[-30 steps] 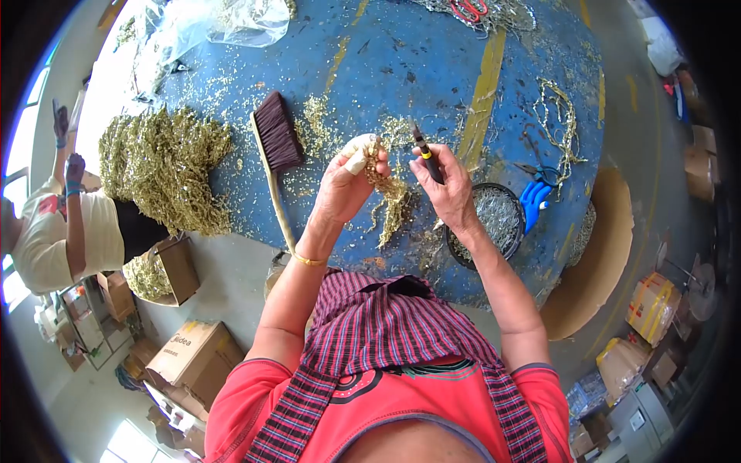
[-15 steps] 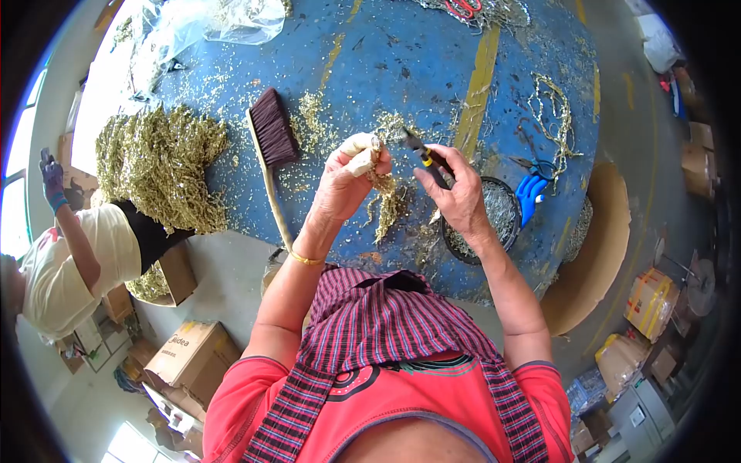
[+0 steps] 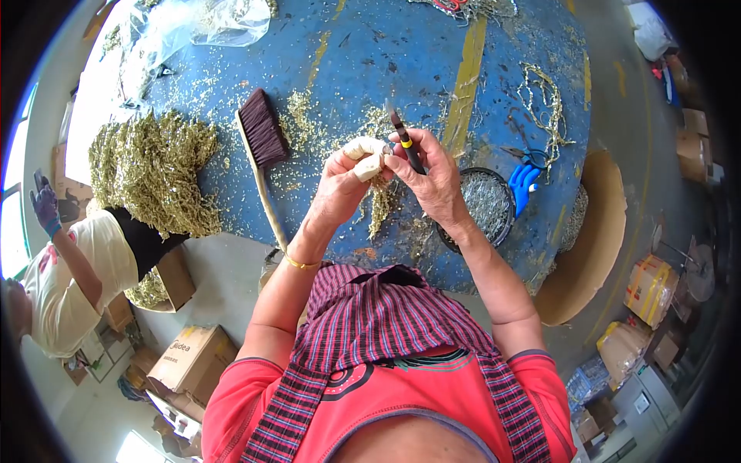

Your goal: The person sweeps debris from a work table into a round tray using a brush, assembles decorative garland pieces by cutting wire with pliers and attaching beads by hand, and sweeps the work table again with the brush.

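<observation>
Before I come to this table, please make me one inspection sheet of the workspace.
Surface: blue table, scattered with gold flakes.
Job's things: gold tinsel strands; black plier-like tool with yellow band.
Clutter: dark-bristled brush, tinsel pile, blue glove, black bowl of silvery bits.
Hands: left hand holds the strands; right hand holds the tool.
Cables: nothing seen.
Surroundings: co-worker's gloved hand at left; carton marked Midea.

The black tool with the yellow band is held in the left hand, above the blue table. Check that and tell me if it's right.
Not quite: the head view shows the black tool with the yellow band in the right hand, above the blue table.
</observation>
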`<state>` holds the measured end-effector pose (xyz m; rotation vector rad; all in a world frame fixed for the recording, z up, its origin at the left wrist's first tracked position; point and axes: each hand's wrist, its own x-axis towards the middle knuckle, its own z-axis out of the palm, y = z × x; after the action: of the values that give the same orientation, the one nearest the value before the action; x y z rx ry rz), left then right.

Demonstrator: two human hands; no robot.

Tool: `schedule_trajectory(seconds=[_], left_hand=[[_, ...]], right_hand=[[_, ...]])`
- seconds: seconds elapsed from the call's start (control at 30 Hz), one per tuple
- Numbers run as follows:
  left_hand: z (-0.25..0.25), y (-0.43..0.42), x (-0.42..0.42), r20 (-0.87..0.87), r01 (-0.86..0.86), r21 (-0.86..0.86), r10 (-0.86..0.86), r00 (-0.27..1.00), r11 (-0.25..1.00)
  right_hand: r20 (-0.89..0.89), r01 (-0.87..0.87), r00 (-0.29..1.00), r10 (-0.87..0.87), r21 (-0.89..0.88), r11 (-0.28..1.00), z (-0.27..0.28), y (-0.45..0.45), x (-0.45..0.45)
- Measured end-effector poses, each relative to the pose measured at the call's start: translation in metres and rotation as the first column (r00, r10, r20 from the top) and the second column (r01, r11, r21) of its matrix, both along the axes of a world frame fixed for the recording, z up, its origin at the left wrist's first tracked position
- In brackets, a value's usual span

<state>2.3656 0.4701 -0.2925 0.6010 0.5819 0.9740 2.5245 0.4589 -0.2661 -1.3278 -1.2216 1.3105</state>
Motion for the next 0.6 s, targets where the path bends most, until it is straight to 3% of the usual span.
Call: schedule_trajectory(seconds=[0.1, 0.2, 0.33, 0.6], left_hand=[[0.008, 0.002, 0.003, 0.124, -0.017, -0.007, 0.018, 0.992, 1.0], [0.02, 0.004, 0.007, 0.099, -0.047, 0.067, 0.04, 0.994, 0.997], [0.02, 0.003, 0.005, 0.097, -0.055, 0.131, 0.042, 0.994, 0.99], [0.022, 0.002, 0.005, 0.013, -0.069, 0.166, 0.068, 0.998, 0.984]], right_hand=[[-0.003, -0.001, 1.0, 0.001, 0.003, 1.0, 0.003, -0.005, 0.006], [0.254, -0.007, 0.966, -0.05, 0.22, 0.976, 0.012, -0.01, 0.02], [0.559, -0.127, 0.818, -0.136, 0.407, 0.905, 0.029, -0.018, 0.035], [0.688, -0.205, 0.7, -0.192, 0.451, 0.868, 0.031, -0.024, 0.041]])
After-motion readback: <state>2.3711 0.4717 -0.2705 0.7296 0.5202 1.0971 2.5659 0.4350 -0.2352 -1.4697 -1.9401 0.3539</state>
